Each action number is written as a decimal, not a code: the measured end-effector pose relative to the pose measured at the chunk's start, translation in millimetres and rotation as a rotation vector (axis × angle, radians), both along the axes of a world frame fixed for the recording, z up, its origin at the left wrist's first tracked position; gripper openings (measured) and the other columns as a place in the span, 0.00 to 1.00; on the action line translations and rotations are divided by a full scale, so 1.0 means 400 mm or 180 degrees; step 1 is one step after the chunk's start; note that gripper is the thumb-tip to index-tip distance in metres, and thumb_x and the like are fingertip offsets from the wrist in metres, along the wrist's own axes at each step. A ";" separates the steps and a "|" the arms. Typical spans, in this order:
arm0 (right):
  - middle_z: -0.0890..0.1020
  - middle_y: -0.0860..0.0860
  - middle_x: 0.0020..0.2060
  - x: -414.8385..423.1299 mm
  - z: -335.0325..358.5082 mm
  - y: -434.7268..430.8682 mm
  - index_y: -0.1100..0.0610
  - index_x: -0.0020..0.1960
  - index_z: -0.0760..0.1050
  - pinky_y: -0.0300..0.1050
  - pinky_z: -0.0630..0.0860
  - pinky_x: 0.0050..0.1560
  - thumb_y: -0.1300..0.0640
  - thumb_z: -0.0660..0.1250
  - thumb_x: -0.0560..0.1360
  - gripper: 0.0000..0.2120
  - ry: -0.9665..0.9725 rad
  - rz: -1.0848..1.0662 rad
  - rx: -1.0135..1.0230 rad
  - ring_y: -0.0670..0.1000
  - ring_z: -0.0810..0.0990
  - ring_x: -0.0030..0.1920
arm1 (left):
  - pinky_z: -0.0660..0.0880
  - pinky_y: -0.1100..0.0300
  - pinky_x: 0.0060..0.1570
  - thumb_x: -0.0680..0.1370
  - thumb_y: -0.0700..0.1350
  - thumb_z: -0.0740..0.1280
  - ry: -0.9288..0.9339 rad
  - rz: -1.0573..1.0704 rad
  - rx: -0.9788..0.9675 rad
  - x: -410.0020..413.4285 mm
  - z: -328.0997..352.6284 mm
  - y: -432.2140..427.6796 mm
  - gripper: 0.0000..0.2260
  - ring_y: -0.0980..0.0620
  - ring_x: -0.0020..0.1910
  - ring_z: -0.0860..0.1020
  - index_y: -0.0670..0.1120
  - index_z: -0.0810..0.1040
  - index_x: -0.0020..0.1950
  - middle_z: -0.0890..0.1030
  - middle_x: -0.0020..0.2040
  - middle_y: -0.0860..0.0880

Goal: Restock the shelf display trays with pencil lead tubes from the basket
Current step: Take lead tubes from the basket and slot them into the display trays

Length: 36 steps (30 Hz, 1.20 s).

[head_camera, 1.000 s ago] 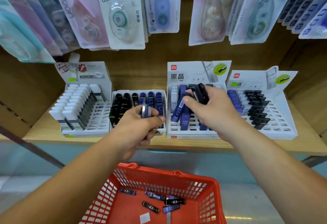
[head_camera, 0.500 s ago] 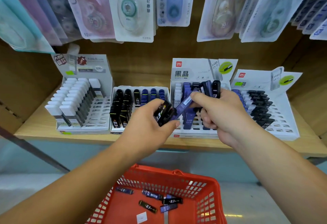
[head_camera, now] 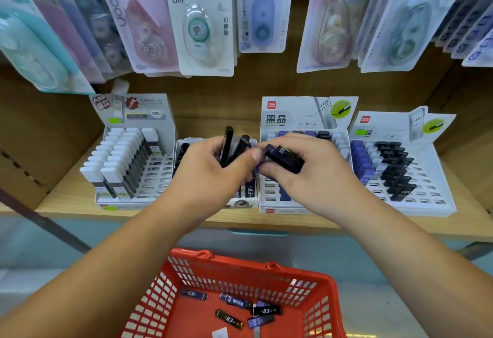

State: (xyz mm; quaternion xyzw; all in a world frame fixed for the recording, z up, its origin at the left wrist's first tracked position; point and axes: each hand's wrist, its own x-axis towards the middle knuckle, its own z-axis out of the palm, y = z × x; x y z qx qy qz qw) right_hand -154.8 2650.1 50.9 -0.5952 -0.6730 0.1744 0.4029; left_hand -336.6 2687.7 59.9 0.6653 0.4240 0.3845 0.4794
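My left hand (head_camera: 210,177) grips a few black lead tubes (head_camera: 231,144) that stick up above its fingers. Close beside it, my right hand (head_camera: 314,175) holds a bunch of dark blue and black tubes (head_camera: 284,157), and the thumbs nearly meet. Both hands hover over the second tray (head_camera: 241,203) and the third tray (head_camera: 269,199) on the shelf. The red basket (head_camera: 314,284) sits below, with several loose tubes (head_camera: 266,310) on its bottom.
A tray of white-capped tubes (head_camera: 125,161) stands at the left, and a tray of blue and black tubes (head_camera: 432,193) at the right. Carded correction tapes (head_camera: 198,25) hang above the trays. The wooden shelf edge (head_camera: 80,199) runs along the front.
Both hands moved left and came together over the second tray. The black tubes in my left hand now stand upright, and my right hand has drawn its bunch toward the left hand.
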 end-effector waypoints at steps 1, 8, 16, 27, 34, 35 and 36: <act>0.83 0.37 0.51 -0.003 0.004 0.000 0.40 0.57 0.83 0.33 0.74 0.58 0.57 0.75 0.77 0.14 0.0180 0.0042 -0.0137 0.37 0.80 0.55 | 0.67 0.65 0.26 0.82 0.46 0.70 -0.0160 0.0078 -0.0125 -0.003 0.001 0.003 0.10 0.55 0.25 0.71 0.46 0.79 0.41 0.77 0.29 0.51; 0.76 0.43 0.28 0.027 -0.006 0.022 0.43 0.53 0.79 0.38 0.68 0.23 0.61 0.70 0.80 0.12 0.1778 -0.0561 -0.0608 0.47 0.71 0.25 | 0.53 0.60 0.28 0.82 0.38 0.66 -0.0880 -0.0349 -0.1822 -0.037 -0.025 0.035 0.04 0.53 0.28 0.66 0.43 0.78 0.55 0.73 0.36 0.47; 0.81 0.36 0.33 0.061 -0.027 0.034 0.48 0.51 0.82 0.29 0.71 0.26 0.58 0.72 0.79 0.05 0.0807 -0.0521 -0.0547 0.39 0.77 0.29 | 0.57 0.64 0.23 0.81 0.43 0.70 -0.0890 -0.0284 -0.2089 -0.052 -0.056 0.045 0.07 0.53 0.30 0.71 0.45 0.77 0.44 0.78 0.40 0.46; 0.82 0.44 0.41 0.061 -0.056 0.047 0.49 0.53 0.80 0.38 0.76 0.41 0.57 0.72 0.79 0.05 0.0018 -0.0278 -0.0650 0.44 0.80 0.40 | 0.67 0.66 0.25 0.76 0.38 0.72 -0.1163 -0.0246 -0.2316 -0.054 -0.055 0.028 0.08 0.53 0.36 0.79 0.42 0.82 0.54 0.82 0.45 0.43; 0.82 0.43 0.39 0.060 -0.068 0.043 0.46 0.52 0.79 0.49 0.82 0.46 0.56 0.72 0.78 0.06 -0.0239 -0.0309 -0.0648 0.45 0.81 0.38 | 0.70 0.63 0.27 0.80 0.49 0.71 -0.0775 -0.0270 -0.2144 -0.063 -0.059 0.027 0.06 0.53 0.36 0.80 0.48 0.79 0.54 0.81 0.41 0.49; 0.82 0.44 0.39 0.058 -0.068 0.043 0.46 0.51 0.79 0.52 0.82 0.46 0.56 0.72 0.78 0.06 -0.0275 -0.0304 -0.0644 0.47 0.81 0.39 | 0.70 0.62 0.26 0.79 0.51 0.71 -0.0711 -0.0264 -0.2125 -0.063 -0.059 0.025 0.09 0.53 0.36 0.80 0.49 0.79 0.56 0.82 0.41 0.49; 0.83 0.45 0.39 0.055 -0.067 0.044 0.47 0.50 0.79 0.54 0.82 0.46 0.55 0.72 0.77 0.04 -0.0329 -0.0307 -0.0647 0.49 0.82 0.39 | 0.70 0.63 0.26 0.78 0.53 0.71 -0.0663 -0.0272 -0.2108 -0.062 -0.059 0.024 0.12 0.53 0.35 0.80 0.49 0.79 0.58 0.82 0.41 0.50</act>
